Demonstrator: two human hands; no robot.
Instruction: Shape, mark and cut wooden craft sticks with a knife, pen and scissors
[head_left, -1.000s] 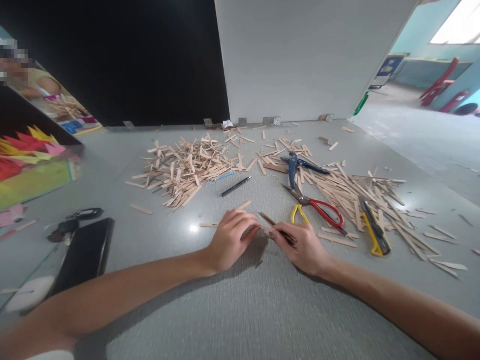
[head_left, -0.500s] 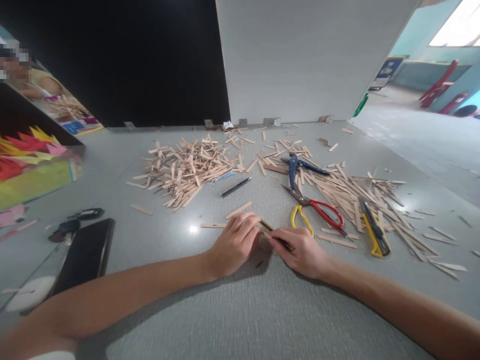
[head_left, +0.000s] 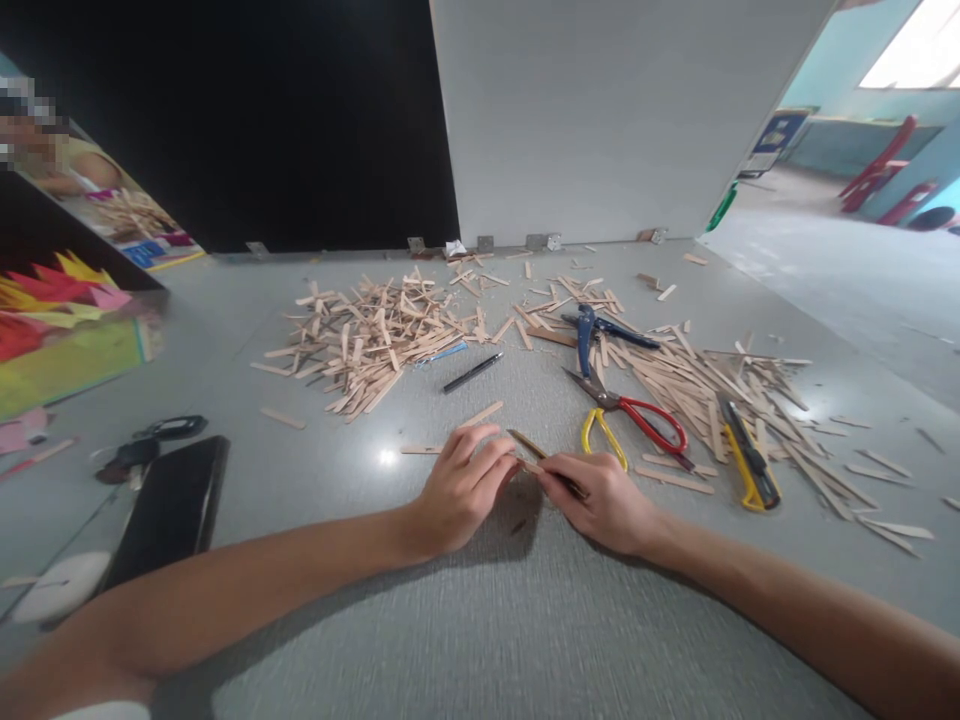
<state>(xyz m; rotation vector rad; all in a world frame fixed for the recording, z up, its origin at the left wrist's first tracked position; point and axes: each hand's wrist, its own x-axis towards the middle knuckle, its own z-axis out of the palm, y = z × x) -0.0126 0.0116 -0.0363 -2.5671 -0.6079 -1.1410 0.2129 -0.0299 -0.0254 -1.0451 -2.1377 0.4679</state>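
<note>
Work judged midway, on one piece; left hand [head_left: 466,490] has fingers curled in to the thumb, pinching the far end of a small wooden strip [head_left: 530,466], contact partly hidden by the fingers; right hand [head_left: 604,503] closes round a slim dark piece [head_left: 528,441], blade or stick too small to tell, its thumb and forefinger at the strip's other end; strip therefore sits between the hands, over the middle of the grey surface [head_left: 360,640]; whether it is cut through or merely marked cannot be told, so this piece counts as unfinished. Two loose strips [head_left: 481,413] lie just beyond the left hand; a tangled heap of short pieces [head_left: 379,335] lies toward the far edge, left of middle; a second, flatter spread of strips [head_left: 686,375] runs toward the right edge; which is finished stock and which is waiting, cannot say; plenty in both, so much probably done or much left. Scissors [head_left: 612,402], blue-handled tool [head_left: 586,335] and yellow cutter [head_left: 752,465] rest by the right-hand spread, out of hand; black pen [head_left: 472,373] lies near the left heap, likewise idle.
</note>
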